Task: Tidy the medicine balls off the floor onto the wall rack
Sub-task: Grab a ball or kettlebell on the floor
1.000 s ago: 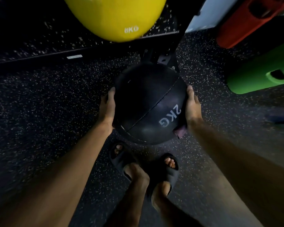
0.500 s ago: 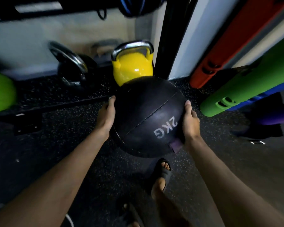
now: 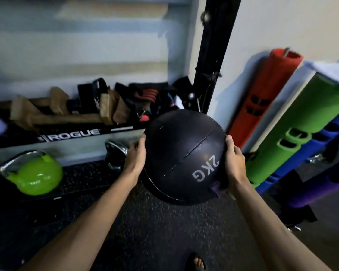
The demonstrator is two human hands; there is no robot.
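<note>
Left hand (image 3: 134, 161) and right hand (image 3: 235, 163) clamp the medicine ball (image 3: 184, 157) between them, fingers curved round its sides, clear of the floor: lifted, not yet racked. Round (so no long axis), its 2KG mark faces the wearer, seam running diagonally. Beyond the grip, the ROGUE shelf (image 3: 71, 134) holds straps

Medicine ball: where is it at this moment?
In the head view the medicine ball is mid-frame, off the floor, held between the left hand and right hand, in front of the black upright post, right of the green kettlebell.
</note>
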